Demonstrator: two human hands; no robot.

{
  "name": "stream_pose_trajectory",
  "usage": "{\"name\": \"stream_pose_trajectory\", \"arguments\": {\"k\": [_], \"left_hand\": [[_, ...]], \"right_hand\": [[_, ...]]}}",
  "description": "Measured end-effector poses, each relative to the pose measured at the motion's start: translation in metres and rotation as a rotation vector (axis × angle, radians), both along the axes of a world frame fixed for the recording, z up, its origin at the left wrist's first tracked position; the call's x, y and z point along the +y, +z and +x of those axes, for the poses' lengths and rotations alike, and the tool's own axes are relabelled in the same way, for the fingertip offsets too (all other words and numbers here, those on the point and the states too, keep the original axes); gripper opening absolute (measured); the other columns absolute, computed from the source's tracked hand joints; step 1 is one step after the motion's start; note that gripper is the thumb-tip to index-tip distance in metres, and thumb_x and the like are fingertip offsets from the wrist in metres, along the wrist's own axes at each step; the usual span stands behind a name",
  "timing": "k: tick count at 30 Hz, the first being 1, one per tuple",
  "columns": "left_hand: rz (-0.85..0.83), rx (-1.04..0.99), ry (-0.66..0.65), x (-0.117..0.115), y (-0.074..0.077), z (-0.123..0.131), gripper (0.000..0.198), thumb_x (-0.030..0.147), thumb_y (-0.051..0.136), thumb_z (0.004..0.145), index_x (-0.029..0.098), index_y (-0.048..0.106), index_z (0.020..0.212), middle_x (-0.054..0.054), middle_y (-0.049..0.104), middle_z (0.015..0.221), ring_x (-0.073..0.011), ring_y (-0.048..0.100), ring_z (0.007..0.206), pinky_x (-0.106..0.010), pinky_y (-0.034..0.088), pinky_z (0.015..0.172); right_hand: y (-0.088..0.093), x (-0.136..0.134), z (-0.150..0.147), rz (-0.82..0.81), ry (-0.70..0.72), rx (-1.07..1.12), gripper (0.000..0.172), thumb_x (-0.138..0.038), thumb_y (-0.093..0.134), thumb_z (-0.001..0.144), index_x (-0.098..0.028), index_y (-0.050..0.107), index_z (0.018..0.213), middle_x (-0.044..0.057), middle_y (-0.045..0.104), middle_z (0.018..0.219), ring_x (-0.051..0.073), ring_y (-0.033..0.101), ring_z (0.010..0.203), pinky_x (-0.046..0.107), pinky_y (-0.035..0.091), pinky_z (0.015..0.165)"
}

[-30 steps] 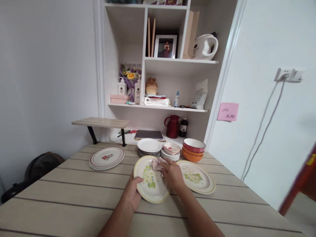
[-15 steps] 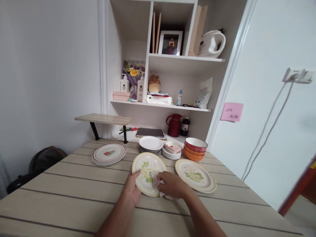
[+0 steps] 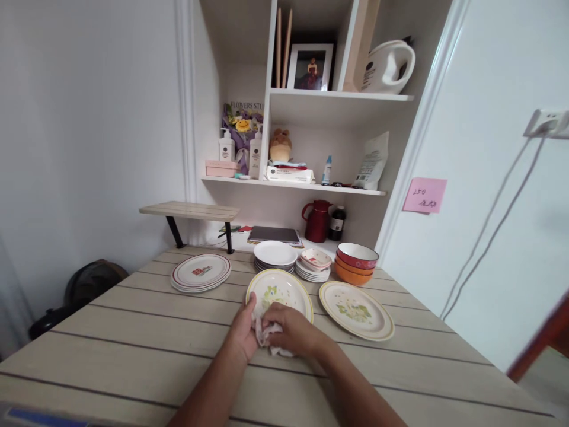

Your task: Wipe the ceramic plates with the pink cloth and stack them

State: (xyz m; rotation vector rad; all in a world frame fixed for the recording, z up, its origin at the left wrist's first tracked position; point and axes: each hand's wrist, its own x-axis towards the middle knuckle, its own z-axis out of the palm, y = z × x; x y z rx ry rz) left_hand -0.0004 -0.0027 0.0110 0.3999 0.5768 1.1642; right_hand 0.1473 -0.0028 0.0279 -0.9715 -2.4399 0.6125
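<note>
A yellow-rimmed plate [image 3: 291, 289] with a green floral print is tilted up off the wooden table in front of me. My left hand [image 3: 244, 329] grips its left edge, thumb on the upper face and fingers hidden behind. Bunched in my right hand [image 3: 291, 329] is a pale cloth [image 3: 265, 333], pressed against the plate's lower left part close to my left hand. The cloth and my right hand cover the plate's lower portion. A larger oval plate [image 3: 355, 311] of the same pattern lies flat just to the right.
Behind stand a stack of white-topped plates [image 3: 274, 252], small dishes [image 3: 315, 258] and stacked bowls [image 3: 355, 264]. Red-rimmed plates [image 3: 201, 273] are piled at left, near a small raised shelf [image 3: 191, 210]. A red jug [image 3: 317, 222] stands at the back, below the shelving.
My right hand and the cloth have moved from the plate's right side to its lower left. The view has shifted slightly.
</note>
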Motion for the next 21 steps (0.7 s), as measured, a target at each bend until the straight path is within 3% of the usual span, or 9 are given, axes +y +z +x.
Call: {"name": "stream_pose_trajectory", "arguments": {"k": [4,7,10,15,21], "left_hand": [[0.037,-0.069,-0.002,0.005,-0.005,0.003,0.064,0.047,0.054,0.087,0.011,0.046,0.139,-0.02,0.069,0.117,-0.0309,0.065,0.109,-0.046,0.046,0.099],[0.048,-0.08,-0.027,0.005,-0.005,0.003,0.067,0.051,0.05,0.087,0.007,0.047,0.138,-0.021,0.069,0.115,-0.0312,0.063,0.113,-0.045,0.045,0.101],[0.047,-0.091,-0.066,0.003,-0.004,-0.001,0.073,0.061,0.044,0.086,0.006,0.053,0.133,-0.021,0.07,0.113,-0.0323,0.062,0.113,-0.045,0.046,0.098],[0.054,-0.096,-0.083,-0.002,-0.001,-0.002,0.08,0.072,0.037,0.081,0.011,0.058,0.128,-0.019,0.071,0.111,-0.0327,0.063,0.111,-0.047,0.048,0.095],[0.102,-0.065,-0.027,0.002,-0.002,0.01,0.076,0.07,0.044,0.08,0.018,0.053,0.134,-0.017,0.068,0.12,-0.0307,0.061,0.115,-0.045,0.045,0.099]], "right_hand": [[0.007,0.004,0.033,-0.118,0.051,-0.098,0.022,-0.018,0.075,0.068,-0.026,0.072,0.089,-0.002,0.064,0.095,0.016,0.059,0.091,0.023,0.044,0.08],[0.004,0.003,0.032,-0.096,0.009,-0.074,0.022,-0.018,0.073,0.069,-0.026,0.072,0.089,-0.001,0.064,0.094,0.016,0.059,0.089,0.023,0.044,0.078],[-0.003,0.001,0.006,0.006,-0.046,0.021,0.02,-0.017,0.071,0.071,-0.025,0.071,0.09,0.0,0.062,0.093,0.017,0.058,0.088,0.024,0.043,0.079],[-0.008,0.009,-0.034,0.217,-0.252,0.082,0.024,-0.015,0.063,0.077,-0.027,0.07,0.097,0.002,0.057,0.102,0.018,0.055,0.096,0.027,0.04,0.084],[-0.002,0.024,-0.02,0.443,-0.506,0.022,0.028,-0.033,0.059,0.088,-0.037,0.068,0.114,0.008,0.049,0.127,0.027,0.045,0.115,0.04,0.033,0.096]]}}
